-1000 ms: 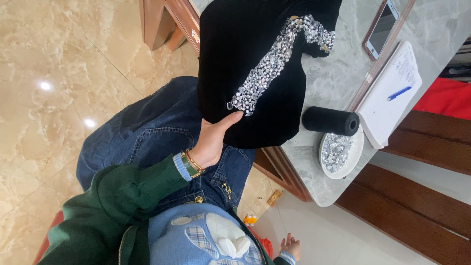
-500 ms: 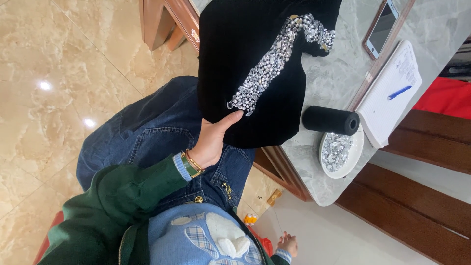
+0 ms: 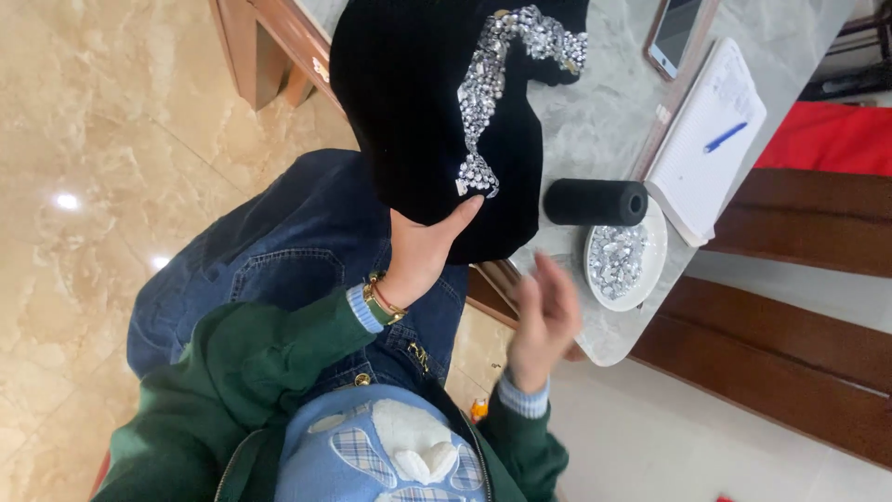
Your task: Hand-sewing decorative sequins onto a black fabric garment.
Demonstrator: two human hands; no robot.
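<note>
Right hand (image 3: 544,321) newly raised, open, beside table edge (image 3: 595,349); left hand (image 3: 423,251) gripping black garment (image 3: 418,112).

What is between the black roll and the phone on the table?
In the head view, the white notebook with a blue pen on it lies between the black roll and the phone.
</note>
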